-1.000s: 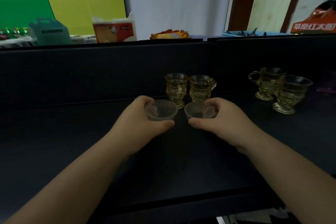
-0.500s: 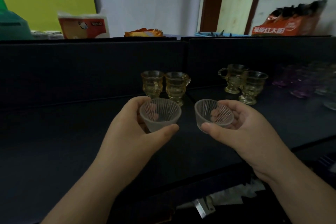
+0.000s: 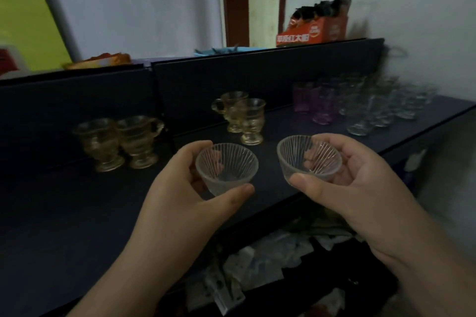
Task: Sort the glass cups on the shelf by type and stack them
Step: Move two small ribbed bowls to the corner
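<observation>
My left hand (image 3: 180,188) holds a small clear ribbed glass cup (image 3: 226,167) above the dark shelf (image 3: 64,213). A second clear ribbed cup (image 3: 309,157) of the same kind sits in my right hand (image 3: 347,188), just to the right. Both cups are upright and apart. Two amber handled cups (image 3: 118,141) stand at the back left of the shelf, and another amber pair (image 3: 242,116) stands behind the held cups. Purple glasses (image 3: 316,103) and several clear glasses (image 3: 381,105) crowd the far right, blurred.
A dark back panel (image 3: 257,74) rises behind the shelf. On top of it lie an orange carton (image 3: 311,31) and orange and blue packets. A white wall closes the right side. Crumpled plastic and paper (image 3: 257,260) lie below the shelf's front edge.
Both hands have lifted their ribbed cups off the shelf and drawn them apart and nearer to me. My view has swung right, which brings the purple and clear glasses into sight.
</observation>
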The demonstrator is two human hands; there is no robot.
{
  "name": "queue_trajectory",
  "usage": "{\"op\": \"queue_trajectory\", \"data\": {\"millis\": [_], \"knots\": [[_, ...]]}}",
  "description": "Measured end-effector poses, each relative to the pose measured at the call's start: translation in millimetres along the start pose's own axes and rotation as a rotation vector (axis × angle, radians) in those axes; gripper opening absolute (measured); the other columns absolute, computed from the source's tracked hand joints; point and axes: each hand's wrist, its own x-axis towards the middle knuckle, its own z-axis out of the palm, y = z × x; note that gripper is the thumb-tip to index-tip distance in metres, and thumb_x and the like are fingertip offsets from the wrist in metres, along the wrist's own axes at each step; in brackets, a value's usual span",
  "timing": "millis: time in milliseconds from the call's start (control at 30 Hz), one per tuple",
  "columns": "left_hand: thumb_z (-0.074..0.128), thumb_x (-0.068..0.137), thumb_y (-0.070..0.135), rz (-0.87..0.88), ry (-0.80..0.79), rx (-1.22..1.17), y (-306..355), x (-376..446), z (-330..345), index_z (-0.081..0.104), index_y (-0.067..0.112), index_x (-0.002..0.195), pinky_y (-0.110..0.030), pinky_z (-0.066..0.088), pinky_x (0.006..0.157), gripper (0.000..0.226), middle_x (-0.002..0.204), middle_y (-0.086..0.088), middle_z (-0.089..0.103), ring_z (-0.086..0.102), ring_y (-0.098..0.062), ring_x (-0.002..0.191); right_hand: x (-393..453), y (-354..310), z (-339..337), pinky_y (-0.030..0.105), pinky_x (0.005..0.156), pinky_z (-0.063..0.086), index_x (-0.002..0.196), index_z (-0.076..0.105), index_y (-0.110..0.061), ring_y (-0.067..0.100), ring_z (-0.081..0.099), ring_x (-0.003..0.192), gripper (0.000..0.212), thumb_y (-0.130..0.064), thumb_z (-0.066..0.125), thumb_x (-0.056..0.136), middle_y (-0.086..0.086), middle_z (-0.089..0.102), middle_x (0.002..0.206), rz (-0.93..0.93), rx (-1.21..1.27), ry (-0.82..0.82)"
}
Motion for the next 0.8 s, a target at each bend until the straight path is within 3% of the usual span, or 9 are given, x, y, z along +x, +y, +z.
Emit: {"op": "queue_trajectory", "data": {"millis": [133, 267, 367, 533, 667, 800], "knots": [[0.081, 0.042, 0.058, -0.015, -0.044, -0.038, 32.8, 7.7, 77.1, 0.050, 0.050, 0.119, -0.020, 0.054, 0.079, 0.084, 0.104, 0.032, 0.067, 0.066, 0.009, 0.095, -1.0, 11.0, -82.2, 0.033, 0.089, 0.056, 0.110, 0.069, -0.044, 0.011, 0.074, 0.103, 0.070, -0.056, 0.094, 0.046, -0.008, 0.076, 0.115, -0.011, -0.004, 0.017], [0.083, 0.041, 0.056, -0.021, -0.064, -0.092, 63.7, 13.9, 156.4, 0.056, 0.045, 0.120, -0.027, 0.056, 0.084, 0.084, 0.102, 0.026, 0.072, 0.070, 0.003, 0.095, 4.4, 21.5, -162.4, 0.036, 0.090, 0.056, 0.107, 0.070, -0.047, 0.012, 0.074, 0.103, 0.071, -0.066, 0.092, 0.042, -0.007, 0.077, 0.113, -0.025, 0.017, 0.017], [0.081, 0.038, 0.053, -0.050, -0.117, -0.118, 84.7, 20.5, 208.7, 0.055, 0.047, 0.109, -0.022, 0.057, 0.075, 0.076, 0.097, 0.033, 0.069, 0.069, 0.006, 0.089, 12.7, 28.0, -213.3, 0.038, 0.093, 0.055, 0.109, 0.069, -0.046, 0.011, 0.073, 0.106, 0.071, -0.065, 0.092, 0.044, -0.009, 0.076, 0.114, -0.023, 0.012, 0.003], [0.083, 0.035, 0.052, -0.078, -0.169, -0.161, 108.0, 36.9, 277.3, 0.057, 0.045, 0.104, -0.027, 0.056, 0.080, 0.074, 0.097, 0.028, 0.072, 0.071, 0.003, 0.090, 30.1, 44.7, -285.0, 0.040, 0.096, 0.053, 0.112, 0.070, -0.040, 0.014, 0.072, 0.108, 0.072, -0.059, 0.094, 0.047, -0.006, 0.077, 0.115, -0.009, 0.012, 0.057], [0.083, 0.033, 0.057, -0.056, -0.217, -0.160, 122.8, 63.7, 323.0, 0.057, 0.049, 0.107, -0.031, 0.056, 0.085, 0.079, 0.103, 0.027, 0.072, 0.070, 0.001, 0.095, 48.0, 57.7, -331.2, 0.026, 0.086, 0.058, 0.112, 0.071, -0.033, 0.015, 0.075, 0.102, 0.080, -0.061, 0.095, 0.041, -0.002, 0.078, 0.112, -0.006, 0.059, 0.124], [0.087, 0.038, 0.065, -0.003, -0.262, -0.182, 127.4, 96.5, 374.8, 0.052, 0.054, 0.113, -0.034, 0.055, 0.091, 0.084, 0.112, 0.023, 0.071, 0.069, -0.002, 0.102, 73.0, 69.7, -375.2, 0.019, 0.079, 0.057, 0.108, 0.072, -0.022, 0.013, 0.075, 0.096, 0.061, -0.036, 0.093, 0.052, -0.001, 0.080, 0.105, -0.030, 0.053, 0.177]]}}
